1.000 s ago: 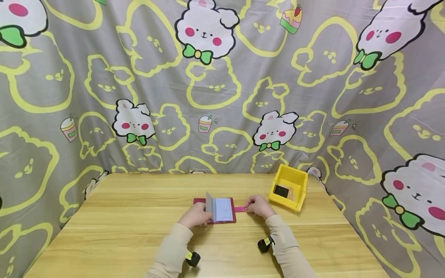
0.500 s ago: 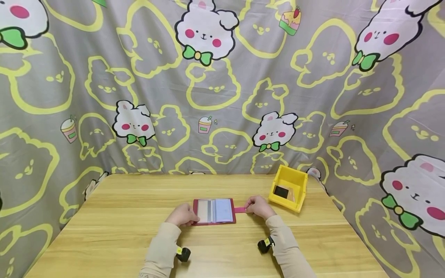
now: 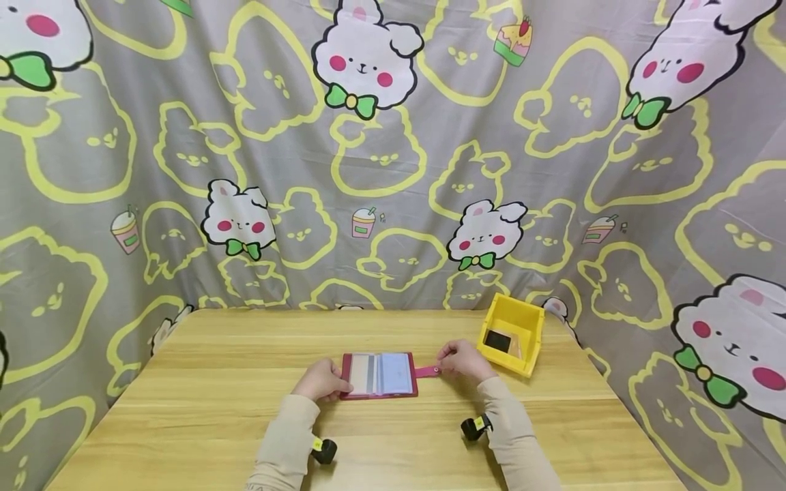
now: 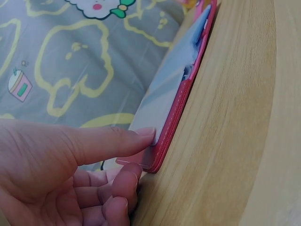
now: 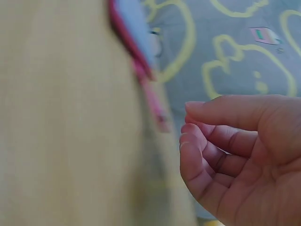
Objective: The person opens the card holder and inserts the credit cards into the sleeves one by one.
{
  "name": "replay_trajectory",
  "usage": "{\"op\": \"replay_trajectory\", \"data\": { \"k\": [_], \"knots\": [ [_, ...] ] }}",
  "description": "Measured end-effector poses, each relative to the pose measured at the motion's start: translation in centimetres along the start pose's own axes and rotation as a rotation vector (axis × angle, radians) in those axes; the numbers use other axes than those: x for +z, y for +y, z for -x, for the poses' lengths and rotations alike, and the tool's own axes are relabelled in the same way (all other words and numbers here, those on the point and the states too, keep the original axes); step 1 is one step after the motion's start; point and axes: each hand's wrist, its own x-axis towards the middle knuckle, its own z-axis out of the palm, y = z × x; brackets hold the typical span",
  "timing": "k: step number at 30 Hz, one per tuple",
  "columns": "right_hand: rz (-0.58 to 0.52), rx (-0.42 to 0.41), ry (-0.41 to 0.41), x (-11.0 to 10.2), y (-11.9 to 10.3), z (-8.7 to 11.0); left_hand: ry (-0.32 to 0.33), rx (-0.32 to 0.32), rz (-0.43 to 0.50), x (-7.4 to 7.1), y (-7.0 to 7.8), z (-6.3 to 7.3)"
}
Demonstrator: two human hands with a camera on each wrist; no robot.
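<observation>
A red card holder lies spread on the table, with clear plastic sleeves over a beige left side and a pale blue right side. From its right edge sticks out a pink snap strap. My left hand pinches the lower left corner. In the left wrist view, the left thumb lies on top of the sleeve, and the other fingers are curled at the cover's edge. Just right of the strap, apart from it, is my right hand. Its fingers are loosely curled and hold nothing.
A yellow bin stands at the back right of the wooden table. Inside it are a black flat piece and a brown flat piece. A patterned curtain hangs behind the table and along both sides.
My left hand has laid a raised sleeve down flat to the left and moved to the holder's left corner. My right hand has let go of the strap and shifted slightly right.
</observation>
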Motion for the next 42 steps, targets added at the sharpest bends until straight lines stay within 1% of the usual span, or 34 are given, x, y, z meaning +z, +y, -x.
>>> {"op": "replay_trajectory", "data": {
  "k": [5,7,9,13,14,16,17,20,24,26,28,31,33,37,42],
  "knots": [
    [-0.052,-0.028,0.041,-3.9,-1.4,-0.4,-0.001,0.009,-0.004,0.1,-0.2,0.0],
    [-0.111,-0.015,0.085,-5.8,-1.9,-0.7,0.0,0.008,-0.004,0.1,-0.1,0.1],
    [-0.17,-0.008,0.148,-7.5,-2.1,-1.1,0.002,0.007,0.0,0.0,0.0,0.2],
    [-0.25,0.055,0.302,-10.3,-1.9,-1.6,0.002,0.004,0.009,-0.1,0.2,0.3],
    [-0.26,0.076,0.334,-10.8,-1.7,-1.7,0.003,0.003,0.011,-0.1,0.3,0.3],
    [-0.268,0.131,0.372,-11.4,-1.2,-1.8,0.003,-0.001,0.01,-0.1,0.3,0.2],
    [-0.279,0.158,0.378,-11.6,-0.9,-1.9,0.004,-0.003,0.009,-0.2,0.3,0.2],
    [-0.3,0.235,0.357,-11.9,0.1,-2.2,0.005,-0.008,0.006,-0.2,0.2,0.1],
    [-0.315,0.313,0.298,-11.6,1.8,-2.2,0.006,-0.007,0.011,-0.2,0.2,0.2],
    [-0.313,0.348,0.273,-11.3,2.7,-2.2,0.005,-0.007,0.015,-0.1,0.2,0.2],
    [-0.282,0.373,0.243,-11.1,3.6,-2.2,0.004,-0.004,0.019,0.0,0.2,0.2],
    [-0.254,0.386,0.232,-11.0,4.5,-2.3,0.003,-0.001,0.017,0.1,0.2,0.2],
    [-0.255,0.384,0.235,-10.9,5.0,-2.3,0.003,0.001,0.016,0.1,0.2,0.2],
    [-0.295,0.382,0.254,-10.5,5.3,-2.2,0.005,0.002,0.013,0.2,0.1,0.2],
    [-0.337,0.357,0.287,-10.0,5.1,-2.0,0.013,0.005,0.014,-0.1,0.2,0.2]
  ]
}}
